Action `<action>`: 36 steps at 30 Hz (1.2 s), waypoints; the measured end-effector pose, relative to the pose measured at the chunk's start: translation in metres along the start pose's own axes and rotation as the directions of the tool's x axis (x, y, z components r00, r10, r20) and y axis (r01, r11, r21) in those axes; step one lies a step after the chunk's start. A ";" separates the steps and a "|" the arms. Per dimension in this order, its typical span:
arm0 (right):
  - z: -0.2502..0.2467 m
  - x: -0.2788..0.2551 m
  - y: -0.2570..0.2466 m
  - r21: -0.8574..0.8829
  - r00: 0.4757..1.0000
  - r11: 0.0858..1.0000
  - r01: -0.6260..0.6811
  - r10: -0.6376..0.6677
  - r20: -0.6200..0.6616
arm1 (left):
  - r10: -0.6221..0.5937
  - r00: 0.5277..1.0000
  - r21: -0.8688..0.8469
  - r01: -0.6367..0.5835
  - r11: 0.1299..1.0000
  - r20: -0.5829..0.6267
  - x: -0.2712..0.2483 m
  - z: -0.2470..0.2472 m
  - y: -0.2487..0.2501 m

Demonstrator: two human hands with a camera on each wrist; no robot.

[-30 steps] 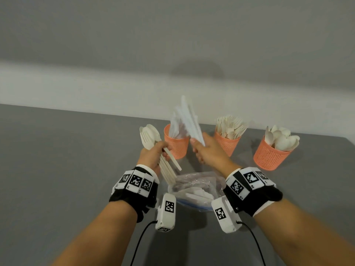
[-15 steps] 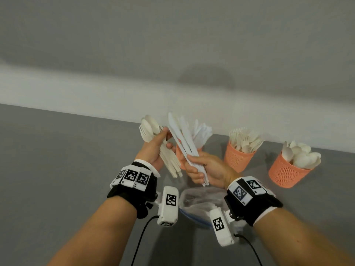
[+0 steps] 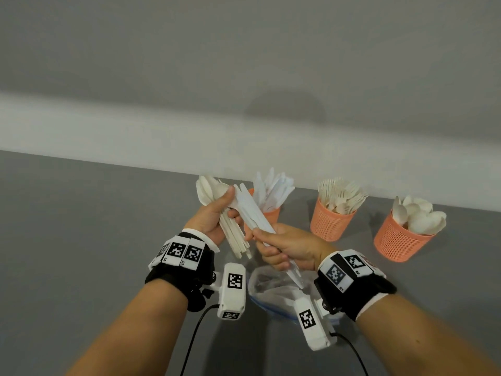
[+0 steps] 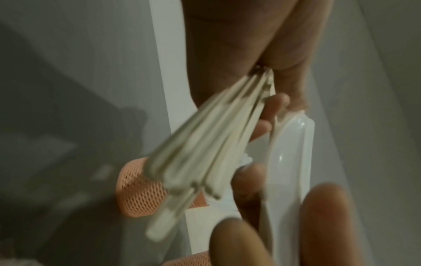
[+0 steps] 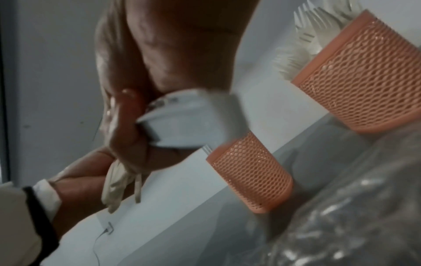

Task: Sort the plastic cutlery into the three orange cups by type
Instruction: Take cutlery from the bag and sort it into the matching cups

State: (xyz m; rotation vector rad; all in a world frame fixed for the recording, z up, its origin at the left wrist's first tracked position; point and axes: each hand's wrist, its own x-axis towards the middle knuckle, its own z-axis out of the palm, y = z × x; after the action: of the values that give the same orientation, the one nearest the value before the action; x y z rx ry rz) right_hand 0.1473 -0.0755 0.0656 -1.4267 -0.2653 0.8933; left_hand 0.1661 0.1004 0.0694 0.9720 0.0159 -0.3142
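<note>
Best to keep the right hand clenched on its knives, draw them clear of the mixed bundle gripped by the left hand, then drop them blade-up into the knife cup just behind.

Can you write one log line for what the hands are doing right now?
left hand: holds spoons and forks | right hand: grips knives | cups: sorted

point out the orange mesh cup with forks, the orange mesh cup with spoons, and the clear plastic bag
orange mesh cup with forks (image 3: 329,225), head view, front wall
orange mesh cup with spoons (image 3: 398,242), head view, front wall
clear plastic bag (image 3: 271,291), head view, crumpled top
</note>
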 end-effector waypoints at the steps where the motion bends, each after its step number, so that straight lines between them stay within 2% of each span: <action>1: -0.002 -0.001 0.002 -0.020 1.000 1.000 -0.016 0.017 0.010 | 0.018 0.998 -0.023 -0.019 1.000 -0.061 0.001 -0.003 0.000; 3: -0.007 -0.006 0.004 -0.066 0.997 0.996 -0.061 0.064 0.038 | 0.070 0.973 -0.086 -0.091 0.992 -0.220 0.004 -0.013 0.003; 6: -0.019 -0.014 0.002 -0.177 0.997 0.982 -0.070 0.074 0.019 | 0.121 0.896 -0.113 -0.185 0.976 -0.427 0.009 -0.034 0.013; 8: -0.028 -0.013 -0.012 -0.168 0.992 0.985 0.033 -0.053 -0.115 | 0.142 0.867 -0.092 -0.210 0.973 -0.477 0.010 -0.042 0.018; 9: -0.031 -0.011 -0.021 -0.154 0.964 0.981 0.120 -0.152 -0.216 | 0.157 0.865 -0.077 -0.219 0.973 -0.476 0.010 -0.042 0.018; 10: -0.034 -0.006 -0.031 -0.161 0.909 0.962 0.220 -0.262 -0.323 | 0.171 0.870 -0.071 -0.228 0.971 -0.463 0.010 -0.040 0.017; 12: -0.037 0.006 -0.049 -0.260 0.732 0.882 0.392 -0.471 -0.493 | 0.187 0.898 -0.068 -0.232 0.970 -0.399 0.010 -0.032 0.013; 14: -0.038 0.022 -0.061 -0.377 0.537 0.787 0.488 -0.611 -0.582 | 0.198 0.923 -0.052 -0.227 0.972 -0.330 0.009 -0.026 0.008; 15: -0.038 0.031 -0.064 -0.410 0.463 0.754 0.514 -0.646 -0.607 | 0.199 0.929 -0.044 -0.223 0.974 -0.311 0.010 -0.023 0.006; 16: -0.038 0.040 -0.066 -0.432 0.414 0.732 0.527 -0.665 -0.622 | 0.198 0.932 -0.030 -0.217 0.976 -0.304 0.010 -0.021 0.004; 17: -0.038 0.049 -0.065 -0.445 0.387 0.723 0.529 -0.672 -0.631 | 0.199 0.933 -0.014 -0.213 0.977 -0.300 0.010 -0.020 0.003; 19: -0.038 0.064 -0.058 -0.446 0.376 0.725 0.525 -0.668 -0.642 | 0.215 0.934 0.015 -0.219 0.976 -0.285 0.010 -0.017 0.002; 23: -0.039 0.083 -0.041 -0.402 0.398 0.772 0.491 -0.610 -0.685 | 0.252 0.930 0.050 -0.248 0.967 -0.267 0.010 -0.018 0.003; 29: -0.042 0.094 -0.036 -0.426 0.347 0.780 0.459 -0.599 -0.722 | 0.245 0.929 0.044 -0.242 0.969 -0.277 0.014 -0.017 -0.001; 36: -0.046 0.092 -0.043 -0.555 0.280 0.700 0.449 -0.701 -0.656 | 0.217 0.936 0.025 -0.219 0.975 -0.278 0.023 -0.011 -0.006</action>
State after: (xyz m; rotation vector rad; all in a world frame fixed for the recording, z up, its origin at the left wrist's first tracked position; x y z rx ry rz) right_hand 0.2544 -0.0438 0.0657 -1.6666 -0.1376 -0.5580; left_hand 0.1880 0.1007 0.0546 0.9952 0.1654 0.0300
